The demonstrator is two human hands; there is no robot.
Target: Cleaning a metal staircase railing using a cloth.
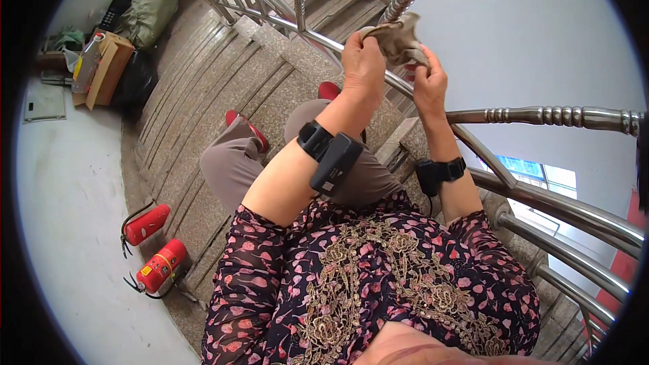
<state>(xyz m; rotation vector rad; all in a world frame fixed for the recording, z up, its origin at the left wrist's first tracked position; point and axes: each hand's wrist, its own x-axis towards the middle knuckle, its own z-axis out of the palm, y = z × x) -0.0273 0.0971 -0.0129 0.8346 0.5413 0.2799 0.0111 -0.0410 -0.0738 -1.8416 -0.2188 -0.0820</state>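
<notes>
The left hand [364,66] and right hand [430,88] grip a crumpled brown cloth [395,42] close to the metal railing [514,115]; two red fire extinguishers [161,268] sit well left of it.

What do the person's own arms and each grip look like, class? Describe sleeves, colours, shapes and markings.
The left grip and right grip are ungloved. The left sleeve and right sleeve are dark, with a pinkish-red petal-like print. The left forearm strap is black, with an oblong black device bearing a small pale square marking; the right forearm strap is black, with a compact black box.
</notes>
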